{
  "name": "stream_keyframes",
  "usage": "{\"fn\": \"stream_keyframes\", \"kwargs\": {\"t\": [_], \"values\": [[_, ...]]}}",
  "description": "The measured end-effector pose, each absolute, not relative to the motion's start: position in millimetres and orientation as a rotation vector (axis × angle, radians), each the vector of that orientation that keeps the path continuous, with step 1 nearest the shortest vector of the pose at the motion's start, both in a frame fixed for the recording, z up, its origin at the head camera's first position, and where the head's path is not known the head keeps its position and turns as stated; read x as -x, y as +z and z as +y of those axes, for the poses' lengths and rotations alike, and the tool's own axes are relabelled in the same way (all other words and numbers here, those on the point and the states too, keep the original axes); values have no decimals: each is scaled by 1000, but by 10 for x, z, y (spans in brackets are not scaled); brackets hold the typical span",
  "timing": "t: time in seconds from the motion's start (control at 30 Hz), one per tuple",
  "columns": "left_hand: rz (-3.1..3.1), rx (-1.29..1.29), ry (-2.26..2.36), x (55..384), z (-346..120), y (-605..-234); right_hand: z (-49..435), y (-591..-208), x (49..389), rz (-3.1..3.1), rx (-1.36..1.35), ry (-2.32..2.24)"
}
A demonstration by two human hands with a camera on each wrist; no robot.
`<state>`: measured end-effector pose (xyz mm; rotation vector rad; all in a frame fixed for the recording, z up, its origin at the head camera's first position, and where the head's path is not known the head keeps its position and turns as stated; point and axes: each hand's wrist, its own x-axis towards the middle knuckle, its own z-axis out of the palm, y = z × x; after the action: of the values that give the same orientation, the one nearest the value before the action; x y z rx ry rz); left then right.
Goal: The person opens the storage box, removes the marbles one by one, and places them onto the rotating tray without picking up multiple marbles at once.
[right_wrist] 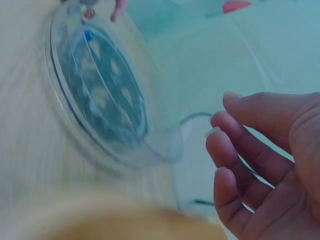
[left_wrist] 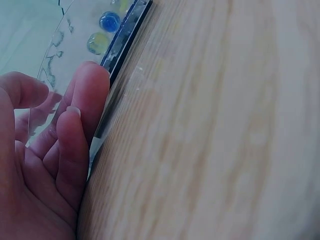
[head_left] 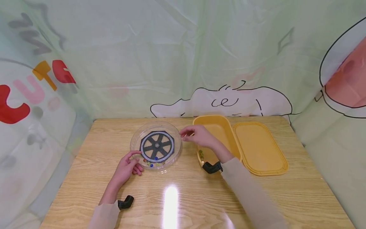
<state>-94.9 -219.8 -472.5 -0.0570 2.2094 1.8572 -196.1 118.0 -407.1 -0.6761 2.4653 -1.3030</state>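
A clear round dish (head_left: 179,147) stands on the table, with a black spoked wheel-like base (head_left: 148,149) showing in it. Several glass marbles, among them a blue marble (head_left: 151,165), lie along its near side. My left hand (head_left: 125,168) holds the dish at its near-left rim, the wall passing between its fingers. In the left wrist view, a yellowish marble (left_wrist: 98,43) shows just beyond the fingertips. Between the dish and a yellow bin (head_left: 235,143), my right hand (head_left: 200,136) hovers with fingers loosely bent and nothing in them. Its fingertips are near the dish's right rim.
Several green marbles (head_left: 201,154) lie in the near-left corner of the yellow bin. A flat yellow lid (head_left: 260,148) rests on the wooden table (head_left: 188,200) to the bin's right. A printed curtain (head_left: 137,63) hangs behind the table's far edge.
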Motion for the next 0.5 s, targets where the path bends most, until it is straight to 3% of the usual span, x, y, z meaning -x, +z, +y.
{"fn": "stream_keyframes", "kwargs": {"t": [0.5], "values": [[2225,60,1838,993,-2238,-4835,1843,-4131,2247,2402,653,-1199]]}}
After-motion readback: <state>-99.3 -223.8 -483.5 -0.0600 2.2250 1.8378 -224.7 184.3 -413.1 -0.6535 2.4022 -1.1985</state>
